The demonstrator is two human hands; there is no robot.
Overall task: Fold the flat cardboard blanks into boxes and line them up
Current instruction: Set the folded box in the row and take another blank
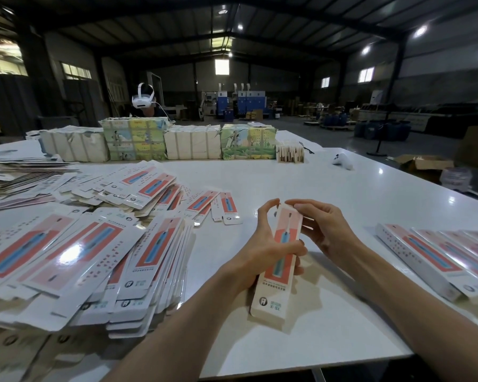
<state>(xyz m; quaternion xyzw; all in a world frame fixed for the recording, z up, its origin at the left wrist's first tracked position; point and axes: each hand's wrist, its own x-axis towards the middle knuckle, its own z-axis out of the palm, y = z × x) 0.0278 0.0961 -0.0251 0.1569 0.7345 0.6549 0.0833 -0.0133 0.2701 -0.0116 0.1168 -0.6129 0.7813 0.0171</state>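
The step in hand looks like closing the far end of a box (280, 260) that stands opened into a sleeve. To do it well, the left hand (262, 244) should only steady the body, squeezing lightly so the walls stay square and do not fall back flat. The right hand (326, 230) should turn the small side flaps in first, then slide the tuck flap in along the box's length. Pushed at an angle, the thin card would likely crease at the corner. The glossy print probably slips, so fingers are better set on the edges.

The left hand wraps the box about its middle, thumb across the printed front and fingers behind, one finger reaching up toward the far end. The right hand pinches that far end between thumb and fingertips; whether the flap is tucked yet I cannot tell.

The box is held over the table (342, 188) in the middle of the view. It is long and narrow, with the far end toward 12 o'clock, tipped a little to 1, and the near end at 6. Its front is pink and coral red with a blue toothbrush picture, and a pale band with a round logo sits at the near end. Flat blanks (80, 257) lie heaped at 9 o'clock; finished boxes (436, 257) lie side by side at 3 o'clock.
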